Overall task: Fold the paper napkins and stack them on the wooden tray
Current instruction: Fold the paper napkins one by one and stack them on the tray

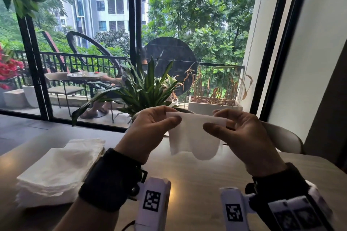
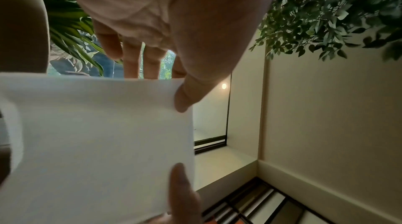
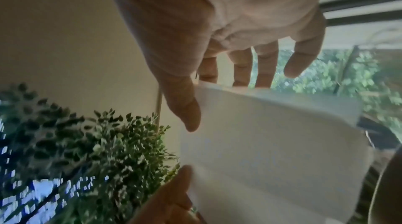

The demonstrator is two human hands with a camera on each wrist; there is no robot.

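Note:
A white paper napkin (image 1: pixel 193 137) hangs in the air above the table, held up by both hands at its top corners. My left hand (image 1: pixel 155 125) pinches the left corner between thumb and fingers, and my right hand (image 1: pixel 232 129) pinches the right corner the same way. The napkin's lower edge droops in loose curves. In the left wrist view the napkin (image 2: pixel 97 141) fills the lower left, with the thumb on its upper right corner. The right wrist view shows the napkin (image 3: pixel 272 150) below the thumb. A stack of white napkins (image 1: pixel 56 170) lies on the table at the left. No wooden tray is in view.
The wooden table (image 1: pixel 197 174) runs under both hands. A potted green plant (image 1: pixel 146 88) stands just beyond the hands, by the window. A rounded chair back (image 1: pixel 285 139) shows at the right, behind the table's far edge.

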